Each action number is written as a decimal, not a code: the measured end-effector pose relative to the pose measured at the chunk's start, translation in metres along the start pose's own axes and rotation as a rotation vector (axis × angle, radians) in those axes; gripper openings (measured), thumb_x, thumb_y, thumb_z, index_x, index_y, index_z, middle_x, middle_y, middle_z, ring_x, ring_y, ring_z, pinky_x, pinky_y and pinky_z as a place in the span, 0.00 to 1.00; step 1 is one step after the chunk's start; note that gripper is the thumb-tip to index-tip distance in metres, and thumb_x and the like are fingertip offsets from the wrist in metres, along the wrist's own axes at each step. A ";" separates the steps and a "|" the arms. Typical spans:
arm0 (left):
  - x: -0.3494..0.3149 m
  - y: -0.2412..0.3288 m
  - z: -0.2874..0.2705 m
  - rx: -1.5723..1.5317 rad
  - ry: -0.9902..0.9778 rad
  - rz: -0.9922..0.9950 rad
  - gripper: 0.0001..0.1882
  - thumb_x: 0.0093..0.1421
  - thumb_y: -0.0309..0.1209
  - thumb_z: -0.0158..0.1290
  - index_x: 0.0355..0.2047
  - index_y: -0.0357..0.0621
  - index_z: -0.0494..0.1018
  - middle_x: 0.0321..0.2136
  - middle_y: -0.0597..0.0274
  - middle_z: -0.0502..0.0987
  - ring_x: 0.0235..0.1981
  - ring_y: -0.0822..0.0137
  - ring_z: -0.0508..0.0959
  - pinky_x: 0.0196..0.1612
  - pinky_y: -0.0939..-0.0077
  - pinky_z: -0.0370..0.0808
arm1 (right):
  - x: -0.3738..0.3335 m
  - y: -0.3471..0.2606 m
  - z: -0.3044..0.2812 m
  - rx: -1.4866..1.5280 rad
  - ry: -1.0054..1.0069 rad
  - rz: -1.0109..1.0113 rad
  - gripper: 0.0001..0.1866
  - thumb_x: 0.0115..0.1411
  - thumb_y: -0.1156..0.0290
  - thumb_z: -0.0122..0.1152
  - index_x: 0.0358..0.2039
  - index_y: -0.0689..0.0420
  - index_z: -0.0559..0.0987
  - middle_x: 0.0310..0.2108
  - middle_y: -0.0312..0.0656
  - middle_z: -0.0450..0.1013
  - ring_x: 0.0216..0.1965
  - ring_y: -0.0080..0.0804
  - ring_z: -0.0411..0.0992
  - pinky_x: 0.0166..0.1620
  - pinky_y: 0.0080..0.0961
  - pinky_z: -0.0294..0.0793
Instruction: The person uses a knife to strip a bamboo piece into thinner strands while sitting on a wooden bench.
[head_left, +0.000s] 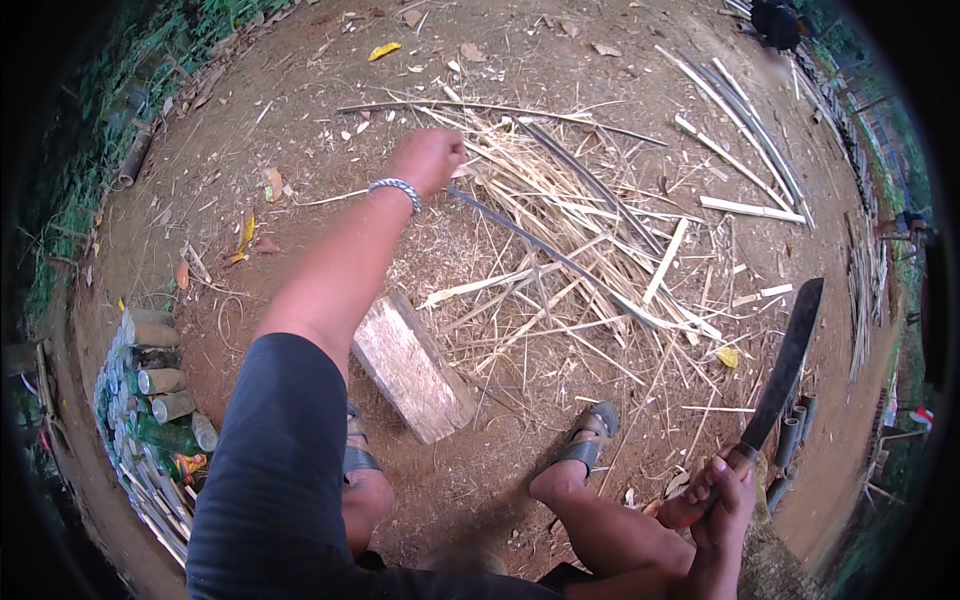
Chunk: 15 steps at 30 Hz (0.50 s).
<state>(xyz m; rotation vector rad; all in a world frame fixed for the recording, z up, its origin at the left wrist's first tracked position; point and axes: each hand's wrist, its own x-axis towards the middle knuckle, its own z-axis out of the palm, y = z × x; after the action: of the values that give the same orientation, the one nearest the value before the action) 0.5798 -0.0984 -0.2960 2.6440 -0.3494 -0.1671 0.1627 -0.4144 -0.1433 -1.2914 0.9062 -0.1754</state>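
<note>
My left hand (430,160) is stretched forward over a pile of thin split bamboo strips (560,215), a braided bracelet on its wrist. Its fingers are closed, and whatever is inside them is hidden. A long dark-skinned strip (540,243) runs from just below that hand toward the lower right across the pile. At the lower right, my right hand (715,500) grips a machete (785,370) by its handle, with the dark blade pointing up and away. A rough wooden block (413,370) lies on the ground between my arm and the pile, close to my feet.
Longer bamboo pieces (740,120) lie at the far right. Cut bamboo tubes (162,382) and a green bottle (165,435) are stacked at the left. My sandaled foot (590,435) stands on the dirt. A dark shape (777,25) is at the top right.
</note>
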 end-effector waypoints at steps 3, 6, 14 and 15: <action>0.052 -0.102 0.033 0.064 0.164 -0.118 0.19 0.56 0.37 0.56 0.48 0.47 0.76 0.47 0.47 0.76 0.46 0.48 0.77 0.51 0.62 0.72 | 0.033 0.000 0.022 -0.041 0.005 0.027 0.14 0.55 0.72 0.60 0.36 0.58 0.64 0.18 0.34 0.62 0.17 0.23 0.64 0.21 0.20 0.67; 0.094 -0.163 0.056 0.249 0.288 -0.271 0.23 0.59 0.36 0.51 0.54 0.42 0.70 0.51 0.44 0.72 0.54 0.51 0.72 0.58 0.61 0.67 | 0.061 0.006 0.023 -0.149 -0.017 0.085 0.15 0.55 0.69 0.62 0.36 0.57 0.64 0.20 0.33 0.60 0.17 0.21 0.62 0.20 0.19 0.65; 0.198 -0.155 0.040 0.436 -0.169 -0.267 0.23 0.60 0.33 0.46 0.55 0.40 0.69 0.54 0.45 0.70 0.57 0.51 0.69 0.60 0.61 0.65 | 0.106 -0.001 0.039 -0.258 0.224 0.112 0.16 0.54 0.67 0.63 0.34 0.58 0.65 0.18 0.34 0.62 0.15 0.21 0.63 0.18 0.18 0.66; 0.206 -0.153 0.045 0.502 -0.194 -0.236 0.23 0.60 0.32 0.45 0.56 0.40 0.68 0.55 0.46 0.69 0.57 0.51 0.68 0.61 0.61 0.64 | 0.110 0.002 0.037 -0.274 0.217 0.111 0.15 0.54 0.67 0.63 0.34 0.58 0.66 0.18 0.35 0.63 0.15 0.21 0.63 0.18 0.18 0.66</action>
<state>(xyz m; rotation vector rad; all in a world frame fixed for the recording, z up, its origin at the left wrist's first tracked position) 0.8030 -0.0428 -0.4180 3.1727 -0.1507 -0.4690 0.2587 -0.4504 -0.1977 -1.4895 1.2168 -0.1083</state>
